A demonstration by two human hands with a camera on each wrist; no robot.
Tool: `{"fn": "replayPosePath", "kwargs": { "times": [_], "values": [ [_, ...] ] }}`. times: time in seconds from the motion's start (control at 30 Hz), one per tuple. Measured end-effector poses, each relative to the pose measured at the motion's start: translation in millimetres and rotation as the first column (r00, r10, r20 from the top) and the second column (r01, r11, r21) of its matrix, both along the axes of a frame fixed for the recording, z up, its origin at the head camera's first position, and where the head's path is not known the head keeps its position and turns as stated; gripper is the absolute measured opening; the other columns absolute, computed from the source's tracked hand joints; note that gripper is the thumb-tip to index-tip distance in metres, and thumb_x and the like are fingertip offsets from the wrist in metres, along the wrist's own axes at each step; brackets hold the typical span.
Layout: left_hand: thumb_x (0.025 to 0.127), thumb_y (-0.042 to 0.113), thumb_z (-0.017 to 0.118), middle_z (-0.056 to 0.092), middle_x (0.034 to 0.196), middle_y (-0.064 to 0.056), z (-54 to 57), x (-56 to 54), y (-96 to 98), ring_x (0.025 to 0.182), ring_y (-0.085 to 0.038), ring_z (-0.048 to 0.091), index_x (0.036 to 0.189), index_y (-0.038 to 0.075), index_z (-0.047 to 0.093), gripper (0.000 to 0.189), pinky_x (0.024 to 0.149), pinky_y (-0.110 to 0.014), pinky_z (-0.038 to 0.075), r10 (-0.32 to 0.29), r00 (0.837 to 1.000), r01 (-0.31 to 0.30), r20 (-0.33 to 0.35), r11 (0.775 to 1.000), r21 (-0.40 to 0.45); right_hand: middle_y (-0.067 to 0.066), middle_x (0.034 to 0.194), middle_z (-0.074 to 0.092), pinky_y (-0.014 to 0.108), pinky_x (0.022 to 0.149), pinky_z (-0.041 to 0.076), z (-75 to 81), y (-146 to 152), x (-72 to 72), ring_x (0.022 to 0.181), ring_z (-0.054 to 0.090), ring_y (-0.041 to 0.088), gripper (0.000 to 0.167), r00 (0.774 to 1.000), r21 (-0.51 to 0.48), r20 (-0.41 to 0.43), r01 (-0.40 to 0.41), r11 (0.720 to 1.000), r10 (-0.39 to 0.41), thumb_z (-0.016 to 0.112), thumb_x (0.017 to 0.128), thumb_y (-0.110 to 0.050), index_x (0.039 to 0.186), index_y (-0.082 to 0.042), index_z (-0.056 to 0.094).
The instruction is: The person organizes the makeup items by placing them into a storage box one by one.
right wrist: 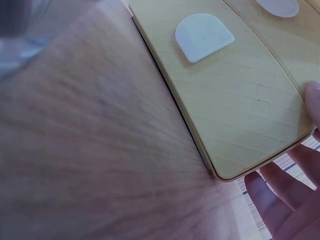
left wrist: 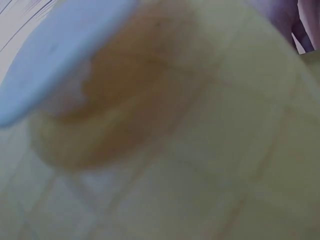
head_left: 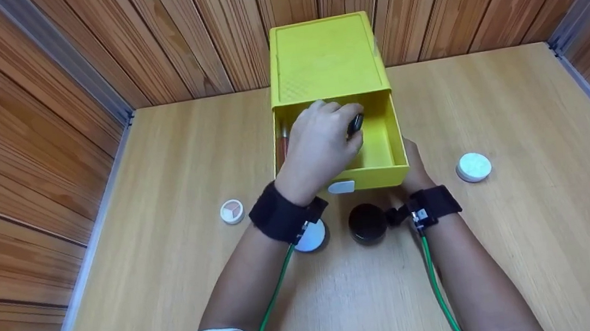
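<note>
My left hand (head_left: 322,135) is over the pulled-out drawer (head_left: 388,139) of a yellow drawer box (head_left: 325,61), pinching a small glossy black object (head_left: 355,124) between thumb and fingers; its kind I cannot tell. Beside that hand, at the drawer's left wall, a slim reddish tube (head_left: 285,140) with a pale end is partly hidden. My right hand (head_left: 414,166) grips the box's right side, mostly hidden from the head view. From the right wrist, its thumb (right wrist: 313,102) shows on the front and its fingers (right wrist: 280,195) round the edge. A white handle tab (head_left: 341,187) is on the drawer front.
A small white round case with pinkish segments (head_left: 232,211) lies at left. A pale round lid (head_left: 310,236) sits partly under my left wrist, with a dark round jar (head_left: 368,223) beside it. Farther right stands a white round jar (head_left: 474,167). Wood-panelled walls (head_left: 215,31) enclose the table.
</note>
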State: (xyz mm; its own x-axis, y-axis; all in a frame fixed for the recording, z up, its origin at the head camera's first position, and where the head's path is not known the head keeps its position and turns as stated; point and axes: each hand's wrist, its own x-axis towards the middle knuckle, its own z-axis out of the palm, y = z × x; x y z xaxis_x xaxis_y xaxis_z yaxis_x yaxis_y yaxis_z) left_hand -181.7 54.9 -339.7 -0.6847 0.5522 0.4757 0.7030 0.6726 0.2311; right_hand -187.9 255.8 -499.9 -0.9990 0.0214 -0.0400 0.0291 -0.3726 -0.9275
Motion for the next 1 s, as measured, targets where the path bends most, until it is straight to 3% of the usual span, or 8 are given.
{"fn": "replayPosePath", "kwargs": {
  "times": [0.17, 0.3, 0.4, 0.53, 0.6, 0.73, 0.97, 1.0],
  "values": [
    [0.089, 0.02, 0.064, 0.069, 0.088, 0.0, -1.2, -1.0, 2.1, 0.076, -0.018, 0.056, 0.108, 0.012, 0.072, 0.023, 0.066, -0.031, 0.043, 0.017, 0.998, -0.011, 0.058, 0.996, -0.094, 0.013, 0.092, 0.061, 0.034, 0.076, 0.049, 1.1, 1.5, 2.4, 0.083, 0.059, 0.022, 0.036, 1.0, 0.072, -0.022, 0.024, 0.997, -0.022, 0.073, 0.089, -0.025, 0.111, 0.002, 0.06],
    [0.088, 0.018, 0.062, 0.057, 0.069, 0.004, -1.1, -1.5, 1.7, 0.066, -0.017, 0.051, 0.087, 0.014, 0.068, 0.008, 0.062, -0.033, 0.037, 0.023, 0.995, -0.007, 0.102, 0.988, -0.154, 0.015, 0.095, 0.061, 0.035, 0.079, 0.049, 1.2, 1.6, 1.2, 0.085, 0.059, 0.023, 0.033, 0.999, 0.142, -0.053, 0.016, 0.99, -0.009, 0.074, 0.088, -0.021, 0.111, -0.001, 0.062],
    [0.087, 0.019, 0.061, 0.044, 0.06, 0.005, -0.7, -1.8, 1.1, 0.059, -0.016, 0.045, 0.074, 0.016, 0.059, 0.013, 0.061, -0.033, 0.034, 0.033, 0.989, -0.004, 0.145, 0.98, -0.197, 0.012, 0.089, 0.061, 0.03, 0.076, 0.048, 2.0, 2.5, 1.2, 0.081, 0.058, 0.02, 0.019, 0.989, 0.311, -0.148, 0.059, 0.949, -0.013, 0.068, 0.092, -0.016, 0.104, -0.003, 0.063],
    [0.089, 0.026, 0.062, 0.043, 0.059, 0.006, -0.6, -2.6, 0.3, 0.058, -0.015, 0.046, 0.073, 0.016, 0.06, 0.019, 0.062, -0.034, 0.035, 0.052, 0.973, 0.006, 0.226, 0.969, -0.248, 0.011, 0.084, 0.059, 0.029, 0.071, 0.048, 2.8, 3.8, 2.7, 0.076, 0.057, 0.019, 0.014, 0.981, 0.425, -0.196, 0.097, 0.9, -0.013, 0.064, 0.095, -0.016, 0.098, -0.003, 0.061],
    [0.091, 0.029, 0.063, 0.046, 0.06, 0.005, -1.2, -2.9, -0.1, 0.058, -0.016, 0.048, 0.075, 0.016, 0.062, 0.02, 0.061, -0.033, 0.035, 0.058, 0.963, 0.014, 0.262, 0.964, -0.266, 0.013, 0.087, 0.06, 0.031, 0.072, 0.049, 2.1, 4.0, 3.7, 0.078, 0.058, 0.022, 0.019, 0.988, 0.391, -0.156, 0.069, 0.918, -0.007, 0.066, 0.094, -0.019, 0.101, -0.002, 0.061],
    [0.092, 0.032, 0.064, 0.049, 0.062, 0.004, -0.3, -4.1, 0.1, 0.06, -0.016, 0.05, 0.078, 0.016, 0.064, 0.021, 0.058, -0.032, 0.033, 0.075, 0.952, 0.014, 0.296, 0.958, -0.288, 0.014, 0.093, 0.062, 0.032, 0.076, 0.049, 3.2, 4.5, 3.1, 0.084, 0.059, 0.024, 0.025, 0.992, 0.393, -0.127, 0.06, 0.918, -0.01, 0.066, 0.094, -0.027, 0.107, -0.006, 0.061],
    [0.093, 0.028, 0.062, 0.053, 0.075, 0.001, 0.4, -5.8, 0.5, 0.071, -0.017, 0.05, 0.073, 0.013, 0.063, 0.025, 0.06, -0.032, 0.038, 0.082, 0.946, 0.028, 0.314, 0.944, -0.329, 0.015, 0.092, 0.061, 0.033, 0.076, 0.048, 4.6, 3.3, 2.0, 0.083, 0.059, 0.024, 0.028, 0.993, 0.35, -0.115, 0.05, 0.935, -0.01, 0.065, 0.095, -0.028, 0.109, -0.005, 0.061],
    [0.093, 0.026, 0.062, 0.053, 0.077, 0.0, 0.7, -5.8, 0.3, 0.072, -0.018, 0.05, 0.072, 0.013, 0.062, 0.025, 0.06, -0.032, 0.038, 0.081, 0.946, 0.031, 0.315, 0.942, -0.334, 0.014, 0.091, 0.061, 0.031, 0.075, 0.048, 4.9, 3.2, 1.7, 0.082, 0.058, 0.023, 0.027, 0.992, 0.37, -0.122, 0.055, 0.928, -0.01, 0.065, 0.095, -0.028, 0.108, -0.005, 0.061]
  ]
}}
